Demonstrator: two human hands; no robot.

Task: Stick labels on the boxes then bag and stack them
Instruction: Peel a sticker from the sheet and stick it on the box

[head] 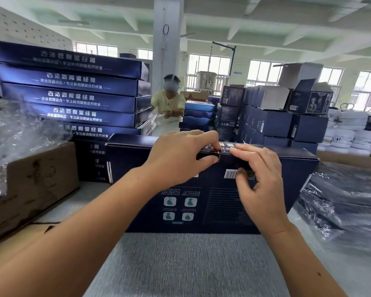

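- A factory hall with white ceiling beams, a pillar (167,39) and rows of windows lies behind a grey work surface (191,264).
- At the far left, crumpled clear plastic bags (15,129) lie on a cardboard carton (34,179), beside a stack of flat boxes (73,93).
- The left hand (176,159) pinches a small dark label (210,154) between thumb and forefinger, right at the top edge of the box (298,179), which stands on the surface with its printed face and barcode (230,174) toward the camera.
- The right hand (263,181) has curled fingers over that same top edge and its thumb on the face beside the barcode, so it clamps the box.
- To do this well, I judge the label should straddle the edge squarely, with 1 end pressed down first and the rest smoothed outward so that no crease forms. The right hand should keep the box from tipping.
- At the right lies a bagged box (341,200), which suggests that bagging comes next.
- Hard to make out: the label's print, and how much of it already sticks, since the fingers cover it.
- The left thumb hides a white patch on the face, and the right thumb hides part of the code beside the barcode.
- The box's top panel is barely visible.
- The view is blurred at its lower edge.
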